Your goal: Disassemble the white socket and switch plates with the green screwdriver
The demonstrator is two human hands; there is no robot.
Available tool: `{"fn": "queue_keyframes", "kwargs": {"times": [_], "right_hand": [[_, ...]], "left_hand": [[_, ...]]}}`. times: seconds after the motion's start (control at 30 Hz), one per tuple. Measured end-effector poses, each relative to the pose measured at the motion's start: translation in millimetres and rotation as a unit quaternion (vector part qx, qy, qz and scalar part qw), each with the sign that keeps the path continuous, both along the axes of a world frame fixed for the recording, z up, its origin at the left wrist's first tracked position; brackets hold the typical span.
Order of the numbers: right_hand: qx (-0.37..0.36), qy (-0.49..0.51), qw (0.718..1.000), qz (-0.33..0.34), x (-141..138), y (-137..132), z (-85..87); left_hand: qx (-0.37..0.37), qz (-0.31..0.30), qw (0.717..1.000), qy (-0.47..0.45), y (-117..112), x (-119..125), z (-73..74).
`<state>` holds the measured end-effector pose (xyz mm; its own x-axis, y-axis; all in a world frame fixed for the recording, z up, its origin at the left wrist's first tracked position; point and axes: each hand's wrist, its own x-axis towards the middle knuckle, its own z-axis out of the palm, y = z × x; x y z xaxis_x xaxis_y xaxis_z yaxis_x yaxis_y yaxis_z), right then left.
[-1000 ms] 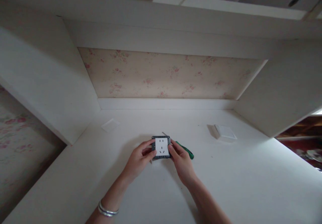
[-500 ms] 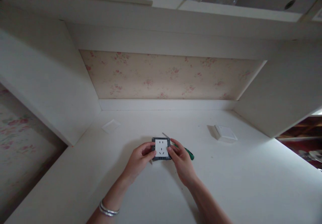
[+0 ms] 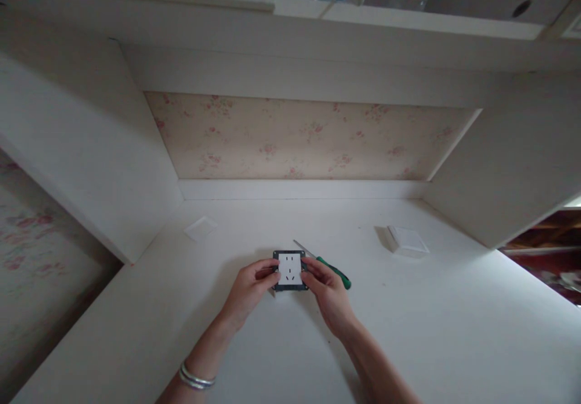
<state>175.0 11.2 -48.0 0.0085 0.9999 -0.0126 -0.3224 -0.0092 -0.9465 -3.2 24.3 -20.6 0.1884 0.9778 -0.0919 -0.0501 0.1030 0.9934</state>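
Between my two hands is a wall socket (image 3: 289, 276), a white five-hole face set in a dark frame, tilted toward me above the white desktop. My left hand (image 3: 254, 277) pinches its left edge with thumb and fingers. On the opposite edge, my right hand (image 3: 323, 283) grips it the same way. Behind the right fingers lies a screwdriver (image 3: 340, 275) with a green handle, its metal shaft pointing to the back left. Something pale under the socket's lower left corner is mostly hidden.
A thin white square plate (image 3: 200, 228) lies at the back left of the desktop (image 3: 281, 355). A white box-like piece (image 3: 407, 242) sits at the back right. Side panels (image 3: 512, 162) rise at both ends, and a shelf (image 3: 399, 20) with plastic bottles hangs overhead.
The socket has shifted slightly left and a little down in the view. My right index finger has moved lower along its edge, uncovering more of the screwdriver.
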Motion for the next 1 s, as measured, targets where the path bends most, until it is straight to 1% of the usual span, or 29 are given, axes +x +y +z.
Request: {"fn": "queue_keyframes", "kwargs": {"times": [0.1,0.2,0.3,0.43,0.57,0.67,0.83,1.0], "right_hand": [[-0.007,-0.029,1.0,-0.011,0,0,-2.2],[-0.004,-0.053,0.998,-0.018,0,1,-4.8],[0.013,-0.063,0.998,-0.015,0,1,-5.7],[0.03,-0.078,0.997,-0.004,1,0,-4.5],[0.033,-0.087,0.996,-0.008,1,0,-2.9],[0.033,-0.078,0.996,-0.004,1,0,-2.6],[0.005,-0.032,0.999,0.018,2,-2,-2.1],[-0.007,-0.012,1.0,0.021,2,-1,-0.1]], "left_hand": [[0.012,0.013,0.999,0.036,1,-1,-0.7],[0.034,0.011,0.998,0.048,2,-1,-3.8],[0.054,0.012,0.997,0.053,3,-2,-8.4],[0.054,0.017,0.997,0.05,4,-2,-13.9],[0.065,0.022,0.997,0.044,5,-1,-15.6],[0.069,0.028,0.996,0.042,4,0,-14.1],[0.043,0.034,0.998,0.041,4,0,-11.4],[0.033,0.043,0.998,0.043,5,0,-14.7]]}}
